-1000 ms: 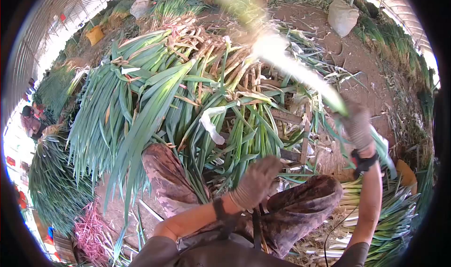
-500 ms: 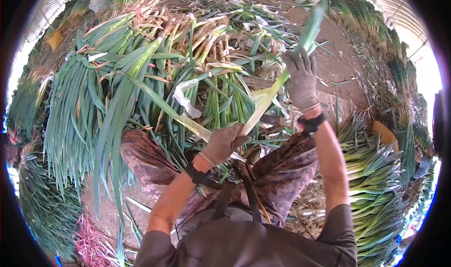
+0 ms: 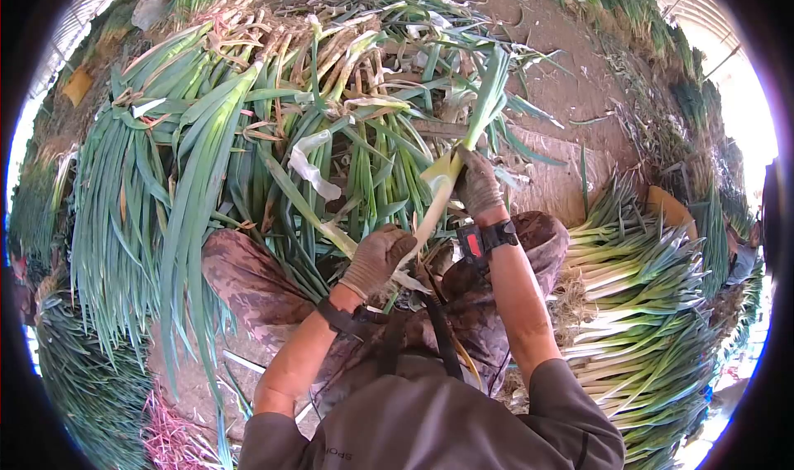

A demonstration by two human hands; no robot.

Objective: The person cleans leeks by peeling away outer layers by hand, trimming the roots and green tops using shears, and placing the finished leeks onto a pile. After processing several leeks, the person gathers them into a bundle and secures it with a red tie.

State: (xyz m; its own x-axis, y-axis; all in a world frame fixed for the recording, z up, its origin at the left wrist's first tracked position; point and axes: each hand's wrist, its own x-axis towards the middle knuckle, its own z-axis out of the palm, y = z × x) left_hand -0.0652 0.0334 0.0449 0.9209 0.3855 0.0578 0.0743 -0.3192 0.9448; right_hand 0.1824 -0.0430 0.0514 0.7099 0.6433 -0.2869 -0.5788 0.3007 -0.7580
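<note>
My right hand, in a knitted work glove, is wrapped round the upper stalk of a large green onion. Its green leaves rise away from me above that hand, and its pale lower stalk slants down toward my lap. My left hand, gloved too, is closed at the lower stalk. A long outer leaf leads off from the left hand toward the upper left. Whether this leaf is still joined to the stalk is hidden by the fingers. Below the hands, roots show near my lap.
A heap of green onions lies in front and to the left, leaves hanging toward me. On the right is a pile of pale-stalked green onions. Pink ties lie at lower left. A wooden board sits beyond my right knee.
My right hand has come down and left toward my lap, bringing the green onion's leafy top lower. The left hand has shifted slightly down and left, still closed.
</note>
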